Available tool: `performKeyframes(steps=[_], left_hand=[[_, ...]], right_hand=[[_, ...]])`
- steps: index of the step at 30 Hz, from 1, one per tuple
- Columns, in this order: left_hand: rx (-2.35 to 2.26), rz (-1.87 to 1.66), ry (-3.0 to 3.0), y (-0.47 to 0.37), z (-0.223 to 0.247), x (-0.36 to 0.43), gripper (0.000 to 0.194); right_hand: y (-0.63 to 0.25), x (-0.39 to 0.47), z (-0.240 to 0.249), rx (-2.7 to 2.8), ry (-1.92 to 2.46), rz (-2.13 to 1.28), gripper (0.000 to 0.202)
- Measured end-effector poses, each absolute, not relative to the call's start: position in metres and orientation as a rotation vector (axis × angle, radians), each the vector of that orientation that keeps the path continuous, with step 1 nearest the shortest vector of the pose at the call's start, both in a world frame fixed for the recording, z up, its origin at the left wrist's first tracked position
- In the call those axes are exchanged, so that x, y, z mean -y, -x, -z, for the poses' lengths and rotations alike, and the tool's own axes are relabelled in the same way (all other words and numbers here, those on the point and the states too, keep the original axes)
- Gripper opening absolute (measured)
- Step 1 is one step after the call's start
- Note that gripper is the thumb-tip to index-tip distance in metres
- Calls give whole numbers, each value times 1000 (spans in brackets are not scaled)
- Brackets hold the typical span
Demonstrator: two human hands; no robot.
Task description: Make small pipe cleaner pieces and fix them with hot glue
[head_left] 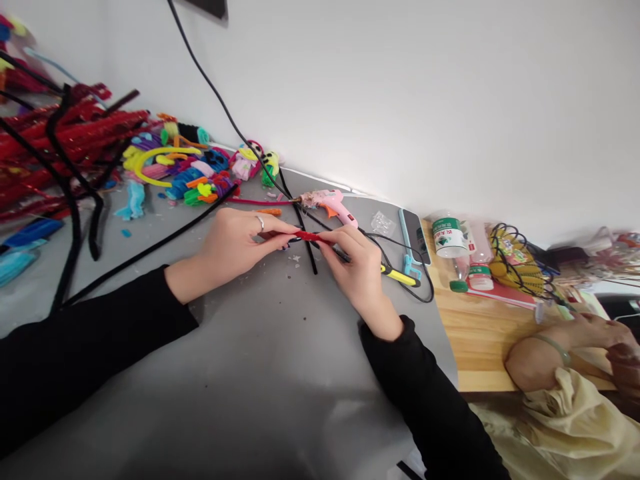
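Note:
A short red fuzzy strip (pixel 309 236) is stretched between my two hands above the grey mat. My left hand (pixel 245 239), with a ring on one finger, pinches its left end. The right end is pinched in my right hand (pixel 353 261). Just behind the hands lies a pink glue gun (pixel 327 203), its nozzle to the left. A yellow and black cutter (pixel 400 275) lies partly hidden by my right hand. Black fuzzy stems (pixel 160 239) lie on the mat to the left and behind my fingers.
Red stems (pixel 75 143) and colourful fuzzy pieces (pixel 183 167) pile at the back left. A black cable (pixel 215 93) crosses behind the hands. A phone (pixel 415 235) and bottles (pixel 480 263) stand right, near another person's arm (pixel 540 360).

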State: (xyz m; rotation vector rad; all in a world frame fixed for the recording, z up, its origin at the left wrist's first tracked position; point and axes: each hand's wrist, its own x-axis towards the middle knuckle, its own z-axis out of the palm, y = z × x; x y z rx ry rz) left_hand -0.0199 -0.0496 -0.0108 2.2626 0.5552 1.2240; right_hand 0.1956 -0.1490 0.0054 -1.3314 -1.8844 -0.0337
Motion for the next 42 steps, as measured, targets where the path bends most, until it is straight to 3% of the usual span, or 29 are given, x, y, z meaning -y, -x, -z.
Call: performKeyframes(steps=[10, 14, 16, 23, 42], left_hand=[[-615, -1162, -2168, 19, 9, 52, 16], [-623, -1193, -2167, 20, 8, 49, 16], [-601, -1227, -2197, 20, 7, 48, 17], [-403, -1262, -2288, 17, -2, 51, 19], [-413, -1176, -2173, 17, -1, 54, 14]], right_hand=[[-195, 150, -4, 1817, 1400, -61, 13], [-198, 151, -4, 1720, 1527, -141, 54], [-199, 151, -5, 1712, 1526, -144, 62], [-196, 149, -8, 1904, 1347, -160, 15], [-192, 151, -8, 1881, 1353, -194, 13]])
